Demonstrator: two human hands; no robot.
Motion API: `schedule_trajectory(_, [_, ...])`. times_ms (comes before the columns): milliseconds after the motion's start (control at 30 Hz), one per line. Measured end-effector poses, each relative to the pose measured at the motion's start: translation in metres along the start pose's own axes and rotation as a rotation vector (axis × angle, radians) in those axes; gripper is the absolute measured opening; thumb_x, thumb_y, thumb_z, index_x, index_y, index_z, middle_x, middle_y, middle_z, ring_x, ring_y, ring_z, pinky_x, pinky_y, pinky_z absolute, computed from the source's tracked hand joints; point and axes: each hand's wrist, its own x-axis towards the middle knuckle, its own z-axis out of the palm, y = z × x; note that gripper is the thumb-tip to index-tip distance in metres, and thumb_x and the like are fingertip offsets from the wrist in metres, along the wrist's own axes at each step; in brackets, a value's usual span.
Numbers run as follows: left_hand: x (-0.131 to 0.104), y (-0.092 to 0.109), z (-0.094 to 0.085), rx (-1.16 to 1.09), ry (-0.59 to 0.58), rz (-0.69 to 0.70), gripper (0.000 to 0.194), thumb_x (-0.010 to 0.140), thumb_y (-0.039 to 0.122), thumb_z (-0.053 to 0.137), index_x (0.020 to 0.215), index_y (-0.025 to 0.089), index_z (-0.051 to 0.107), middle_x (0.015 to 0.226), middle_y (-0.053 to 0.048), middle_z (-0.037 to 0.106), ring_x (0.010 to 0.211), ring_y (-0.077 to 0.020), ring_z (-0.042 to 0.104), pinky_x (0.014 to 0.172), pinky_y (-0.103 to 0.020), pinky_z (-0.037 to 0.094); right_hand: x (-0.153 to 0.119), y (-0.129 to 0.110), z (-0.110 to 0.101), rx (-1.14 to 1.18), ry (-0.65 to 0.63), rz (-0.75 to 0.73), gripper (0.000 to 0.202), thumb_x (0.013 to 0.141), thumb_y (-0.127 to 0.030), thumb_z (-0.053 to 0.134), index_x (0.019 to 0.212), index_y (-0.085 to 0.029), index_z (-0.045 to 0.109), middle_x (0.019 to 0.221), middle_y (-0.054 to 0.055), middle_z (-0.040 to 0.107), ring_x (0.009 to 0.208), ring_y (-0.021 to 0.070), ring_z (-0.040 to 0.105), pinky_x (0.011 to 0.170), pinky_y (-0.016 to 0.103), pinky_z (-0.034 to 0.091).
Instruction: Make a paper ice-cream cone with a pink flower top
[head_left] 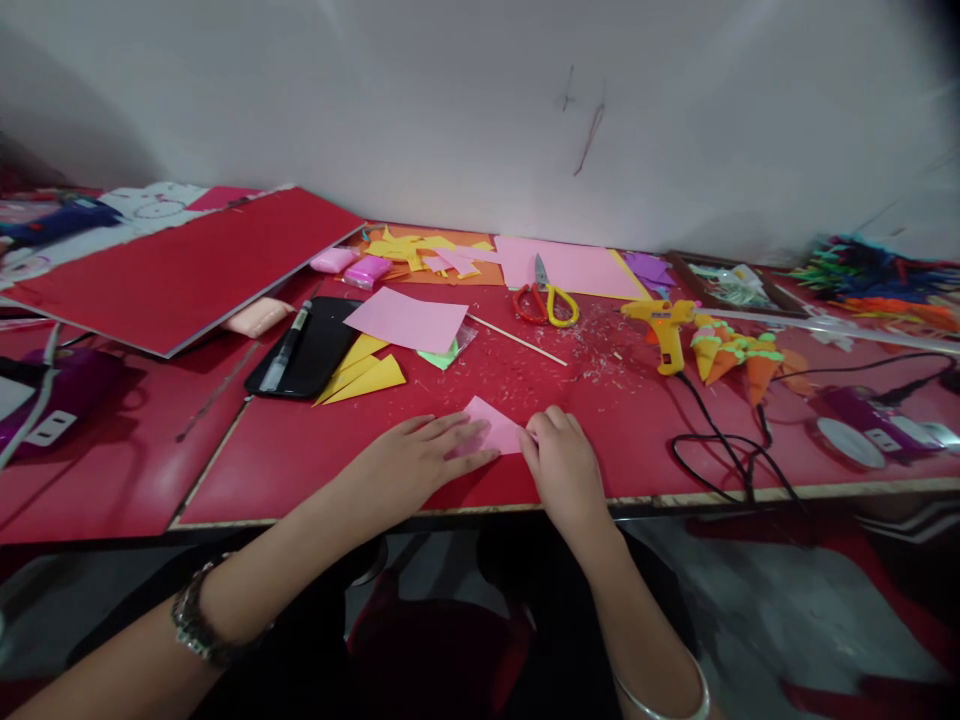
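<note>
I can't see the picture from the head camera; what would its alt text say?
Two bare hands, left and right, work a small pink paper piece on a red table, with yellow-and-red-handled scissors and a yellow glue gun beyond.

Pen [288,347] atop a black phone [327,345]

"Where's your left hand?"
"My left hand [439,450] lies palm down, its fingers reaching flat onto the left side of the paper [501,428]."
"And the right?"
"My right hand [564,455] is curled, thumb and forefinger pinching the paper's right corner."
"Your arms?"
"My left arm [300,550] slants in from the paper's lower left, my right arm [626,600] from its lower right."
</note>
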Motion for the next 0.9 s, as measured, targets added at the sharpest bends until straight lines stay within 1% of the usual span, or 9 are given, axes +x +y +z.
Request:
schedule_trajectory(100, [-0.001, 0.003, -0.001, 0.017, 0.003, -0.003, 0.056, 0.081, 0.011, 0.043, 0.129, 0.035, 0.029, 0.139, -0.002, 0.028, 0.125, -0.0196, 0.031, 0.098, -0.035, 0.029, 0.000, 0.000, 0.000, -0.013, -0.010, 0.005, 0.018, 0.083, -0.025, 0.042, 0.070, -0.017, 0.052, 0.079, 0.007, 0.055, 0.073, 0.0181, 0.048, 0.067, 0.029, 0.037])
schedule_trajectory(200, [-0.001, 0.004, 0.000, 0.012, 0.027, -0.009, 0.055, 0.080, 0.013, 0.045, 0.129, 0.034, 0.030, 0.138, -0.003, 0.029, 0.124, -0.0201, 0.032, 0.097, -0.036, 0.030, 0.000, 0.000, 0.000, -0.025, -0.006, 0.001, 0.018, 0.083, -0.025, 0.042, 0.070, -0.017, 0.052, 0.079, 0.007, 0.055, 0.073, 0.0184, 0.048, 0.066, 0.029, 0.037])
schedule_trajectory(300, [-0.004, 0.003, -0.002, -0.011, 0.049, -0.017, 0.052, 0.081, 0.013, 0.043, 0.128, 0.034, 0.032, 0.137, -0.001, 0.032, 0.123, -0.0190, 0.034, 0.097, -0.035, 0.030, -0.001, 0.000, -0.001, -0.026, 0.010, -0.009, 0.018, 0.083, -0.025, 0.043, 0.069, -0.017, 0.051, 0.078, 0.007, 0.054, 0.073, 0.0182, 0.047, 0.066, 0.029, 0.036])
schedule_trajectory(467, [-0.017, -0.009, -0.008, -0.068, 0.059, -0.008, 0.053, 0.081, 0.006, 0.038, 0.126, 0.034, 0.035, 0.133, 0.003, 0.039, 0.120, -0.0146, 0.037, 0.096, -0.031, 0.030, 0.000, 0.000, 0.000, -0.027, 0.001, -0.006, 0.018, 0.083, -0.025, 0.042, 0.069, -0.017, 0.051, 0.078, 0.006, 0.054, 0.072, 0.0175, 0.046, 0.065, 0.028, 0.035])
schedule_trajectory(567, [-0.025, -0.020, -0.012, -0.121, 0.016, 0.009, 0.054, 0.079, 0.003, 0.040, 0.124, 0.032, 0.040, 0.131, 0.001, 0.043, 0.117, -0.0156, 0.040, 0.096, -0.031, 0.032, 0.000, 0.000, 0.001, -0.029, 0.000, -0.003, 0.019, 0.083, -0.026, 0.041, 0.069, -0.018, 0.050, 0.078, 0.006, 0.054, 0.072, 0.0172, 0.046, 0.065, 0.028, 0.035])
schedule_trajectory(667, [-0.032, -0.028, -0.017, -0.176, -0.023, 0.023, 0.054, 0.075, 0.002, 0.041, 0.119, 0.033, 0.046, 0.127, 0.002, 0.047, 0.114, -0.0164, 0.044, 0.096, -0.032, 0.033, -0.001, 0.001, 0.001, -0.031, 0.008, -0.012, 0.019, 0.084, -0.026, 0.040, 0.069, -0.018, 0.050, 0.078, 0.005, 0.053, 0.071, 0.0169, 0.045, 0.064, 0.028, 0.034])
schedule_trajectory(900, [-0.043, -0.036, -0.023, -0.242, -0.023, 0.000, 0.051, 0.076, 0.003, 0.039, 0.113, 0.036, 0.053, 0.123, 0.007, 0.050, 0.109, -0.0150, 0.048, 0.097, -0.031, 0.034, 0.000, 0.001, -0.001, -0.032, 0.034, -0.032, 0.020, 0.083, -0.025, 0.040, 0.068, -0.018, 0.049, 0.075, 0.005, 0.052, 0.068, 0.0160, 0.044, 0.062, 0.028, 0.032])
